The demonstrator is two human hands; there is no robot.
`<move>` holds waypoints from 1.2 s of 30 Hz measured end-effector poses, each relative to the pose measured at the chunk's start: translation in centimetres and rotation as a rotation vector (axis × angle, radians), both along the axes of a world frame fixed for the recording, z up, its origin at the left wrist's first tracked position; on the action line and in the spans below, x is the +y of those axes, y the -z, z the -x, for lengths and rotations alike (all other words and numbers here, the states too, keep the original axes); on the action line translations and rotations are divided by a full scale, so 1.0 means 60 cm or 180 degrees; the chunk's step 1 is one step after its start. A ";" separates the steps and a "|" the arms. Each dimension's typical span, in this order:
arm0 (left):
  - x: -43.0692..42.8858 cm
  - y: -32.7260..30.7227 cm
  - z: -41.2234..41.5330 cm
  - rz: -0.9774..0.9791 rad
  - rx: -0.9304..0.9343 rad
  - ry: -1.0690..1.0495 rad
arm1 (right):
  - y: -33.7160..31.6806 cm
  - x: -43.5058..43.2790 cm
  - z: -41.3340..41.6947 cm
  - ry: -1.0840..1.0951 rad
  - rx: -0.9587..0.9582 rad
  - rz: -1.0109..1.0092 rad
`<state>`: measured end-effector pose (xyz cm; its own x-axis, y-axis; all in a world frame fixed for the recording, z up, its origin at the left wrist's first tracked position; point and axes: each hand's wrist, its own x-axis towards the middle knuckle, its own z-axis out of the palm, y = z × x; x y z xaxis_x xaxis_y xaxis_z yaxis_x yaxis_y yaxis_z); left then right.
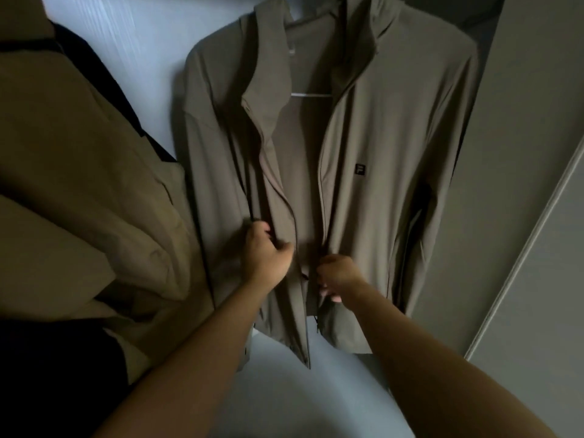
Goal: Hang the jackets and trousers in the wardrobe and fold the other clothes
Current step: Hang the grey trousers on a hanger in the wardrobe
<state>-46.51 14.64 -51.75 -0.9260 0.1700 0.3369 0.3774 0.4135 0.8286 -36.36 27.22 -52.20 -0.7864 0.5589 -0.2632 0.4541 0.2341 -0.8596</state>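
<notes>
An olive-grey hooded jacket (373, 191) with a small dark chest logo hangs on a white hanger (311, 95) inside the wardrobe, its front zip undone. My left hand (265, 252) grips the left front panel near the zip edge, low on the jacket. My right hand (336, 278) pinches the right zip edge at about the same height, fingers curled round the fabric. Both forearms reach up from the bottom of the view.
A beige coat (79, 191) hangs close on the left, with a dark garment (104, 90) behind it. The pale wardrobe back wall (132, 36) shows between them. A grey wardrobe door (537, 216) stands at the right. The pale wardrobe floor (300, 399) lies below.
</notes>
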 end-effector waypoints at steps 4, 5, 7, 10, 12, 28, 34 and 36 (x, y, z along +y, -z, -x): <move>-0.012 0.129 -0.011 0.0259 -0.0829 0.0410 | 0.090 -0.005 -0.008 0.0352 -0.0551 0.0739; -0.015 0.155 -0.014 0.0238 -0.1123 0.0558 | 0.112 -0.008 -0.011 0.0436 -0.0615 0.0986; -0.024 0.206 -0.015 0.0242 -0.1651 0.0797 | 0.150 -0.013 -0.017 0.0638 -0.0745 0.1556; -0.030 0.270 0.001 0.0611 -0.2119 0.0899 | 0.209 -0.018 -0.016 0.0946 -0.0994 0.2365; -0.027 0.305 0.010 0.0818 -0.2398 0.0803 | 0.248 -0.024 -0.016 0.1230 -0.0843 0.2892; 0.007 0.466 0.002 -0.1560 -0.5210 0.0962 | 0.428 -0.011 -0.042 0.3212 0.1148 0.3593; -0.008 0.486 -0.027 -0.1355 -0.5113 0.0986 | 0.434 -0.032 -0.079 0.2703 0.0531 0.3110; -0.012 0.489 -0.036 -0.1196 -0.4928 0.1148 | 0.433 -0.038 -0.088 0.2570 0.0446 0.3088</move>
<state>-44.34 13.91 -81.08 -0.3330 0.5679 -0.7527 -0.8356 0.1922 0.5147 -31.11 24.97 -78.16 -0.3676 0.5155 -0.7740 0.0649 -0.8160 -0.5744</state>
